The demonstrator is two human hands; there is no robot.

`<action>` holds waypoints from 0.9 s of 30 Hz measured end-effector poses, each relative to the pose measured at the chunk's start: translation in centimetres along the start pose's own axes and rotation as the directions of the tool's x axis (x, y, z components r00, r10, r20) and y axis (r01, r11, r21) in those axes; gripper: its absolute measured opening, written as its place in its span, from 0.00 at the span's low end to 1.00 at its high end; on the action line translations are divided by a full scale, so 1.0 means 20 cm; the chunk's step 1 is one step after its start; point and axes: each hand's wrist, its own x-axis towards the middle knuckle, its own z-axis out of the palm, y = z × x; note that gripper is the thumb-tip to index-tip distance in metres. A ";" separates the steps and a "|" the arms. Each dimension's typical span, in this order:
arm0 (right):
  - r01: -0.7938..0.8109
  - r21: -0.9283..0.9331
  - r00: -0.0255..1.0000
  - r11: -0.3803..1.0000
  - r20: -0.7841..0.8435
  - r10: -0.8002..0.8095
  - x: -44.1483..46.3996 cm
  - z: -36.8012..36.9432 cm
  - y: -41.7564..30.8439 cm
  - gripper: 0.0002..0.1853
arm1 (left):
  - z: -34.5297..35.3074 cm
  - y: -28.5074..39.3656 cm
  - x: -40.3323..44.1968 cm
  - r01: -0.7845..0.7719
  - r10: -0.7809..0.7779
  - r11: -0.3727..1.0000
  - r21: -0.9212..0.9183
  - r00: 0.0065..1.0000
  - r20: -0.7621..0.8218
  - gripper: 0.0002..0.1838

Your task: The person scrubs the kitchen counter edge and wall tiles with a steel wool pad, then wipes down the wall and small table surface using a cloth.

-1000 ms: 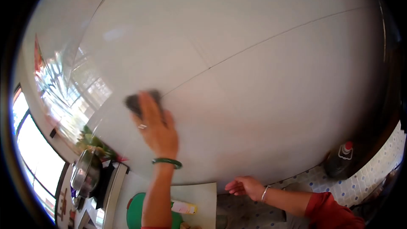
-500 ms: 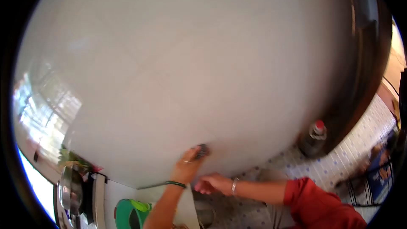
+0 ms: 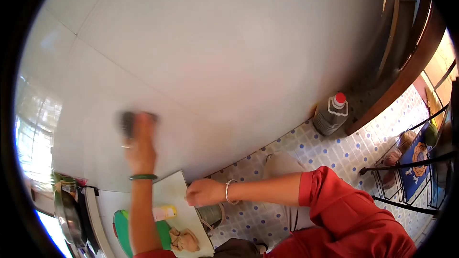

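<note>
- Head view: our left forearm [image 3: 143, 210] crosses the green basin [image 3: 123, 234]; a crumpled cloth [image 3: 185, 240] lies on the bench [image 3: 173, 187].
- Our left hand [image 3: 139, 145] reaches up, grip closed on a blurred dark scrubber [image 3: 127, 124] against the wall [image 3: 229, 57].
- Our right hand [image 3: 205, 192] curls, contents unclear.

Here's a glossy off-white wall [image 3: 215, 67] with thin darker lines, and against it a dark, blurred pad [image 3: 128, 123]. Below, pale floor tiles [image 3: 248, 217] dotted blue! Red fabric sleeves [image 3: 344, 203] blaze near, with a green bangle [image 3: 143, 177] left, a silvery metal one [image 3: 228, 192] right, and a bright red bottle cap [image 3: 340, 97] farther right.
</note>
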 end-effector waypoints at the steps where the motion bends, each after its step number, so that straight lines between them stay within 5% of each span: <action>1: 0.099 -0.377 0.995 0.921 0.016 -0.101 -0.01 0.02 0.01 0.17 | 0.08 0.06 -0.10 -0.159 0.157 0.981 -0.115 0.987 -0.021 0.33; 4: 0.109 -0.536 0.978 0.837 0.209 0.007 -0.07 0.03 0.02 0.17 | 0.31 0.22 -0.38 -0.380 0.373 0.860 -0.339 0.923 -0.088 0.34; 8: 0.209 -0.627 0.916 0.750 0.393 0.074 -0.09 0.01 0.01 0.19 | 0.49 0.45 -0.74 -0.055 0.166 0.847 -0.529 0.972 0.165 0.32; 10: 0.227 -0.672 0.900 0.705 0.420 0.112 -0.10 0.02 0.03 0.19 | 0.48 0.54 -0.81 -0.529 0.512 0.848 0.011 0.825 0.240 0.30; 11: 0.212 -0.676 0.881 0.706 0.445 0.161 -0.10 0.03 0.03 0.18 | 0.46 0.58 -0.86 -0.507 0.488 0.861 0.018 0.836 0.250 0.30; 13: 0.250 -0.672 0.846 0.698 0.502 0.180 -0.12 0.02 -0.04 0.19 | 0.42 0.64 -0.96 -0.375 0.475 0.853 -0.362 0.845 0.245 0.30; 14: 0.270 -0.667 0.821 0.695 0.537 0.196 -0.12 0.02 -0.06 0.20 | 0.44 0.67 -1.02 -0.353 0.452 0.866 -0.354 0.855 0.253 0.30; 17: 0.337 -0.536 0.720 0.774 0.677 0.155 -0.06 0.05 0.01 0.21 | 0.41 0.67 -1.12 -0.195 0.232 0.693 -0.694 0.972 -0.041 0.29; 18: 0.364 -0.533 0.701 0.764 0.697 0.153 -0.06 0.05 0.00 0.21 | 0.32 0.65 -1.15 0.112 0.073 0.400 -0.910 0.986 0.153 0.28; 19: 0.306 -0.478 0.762 0.823 0.642 0.089 -0.06 0.04 -0.01 0.20 | 0.25 0.63 -1.15 0.372 -0.009 0.005 -0.928 0.928 0.372 0.26; 20: 0.255 -0.411 0.817 0.875 0.576 0.032 -0.06 0.03 -0.03 0.19 | 0.21 0.62 -1.16 0.369 -0.043 0.018 -0.929 0.929 0.368 0.26; 21: 0.286 -0.414 0.800 0.865 0.600 0.023 -0.06 0.03 -0.06 0.19 | 0.18 0.63 -1.17 0.442 -0.164 -0.300 -0.845 0.849 0.502 0.24; 22: 0.285 -0.451 0.911 0.846 0.403 -0.091 -0.06 0.03 -0.08 0.17 | 0.17 0.63 -1.18 0.410 -0.228 -0.599 -0.688 0.736 0.638 0.23; 23: 0.276 -0.483 0.960 0.831 0.185 -0.211 -0.07 0.04 -0.09 0.16 | 0.22 0.63 -1.22 0.326 -0.225 -0.751 -0.574 0.692 0.686 0.27; 25: 0.243 -0.626 0.924 0.741 -0.084 -0.374 -0.05 0.08 -0.06 0.25 | 0.10 0.59 -1.14 0.121 -0.326 -0.852 -0.509 0.640 0.696 0.29; 26: 0.266 -0.630 0.920 0.729 -0.059 -0.387 -0.03 0.12 -0.02 0.25 | 0.06 0.60 -1.10 -0.048 -0.338 -0.920 -0.388 0.597 0.727 0.31; 27: 0.265 -0.544 0.925 0.796 -0.088 -0.368 -0.01 0.16 0.01 0.27 | 0.06 0.61 -1.08 -0.042 -0.344 -0.907 -0.419 0.647 0.680 0.33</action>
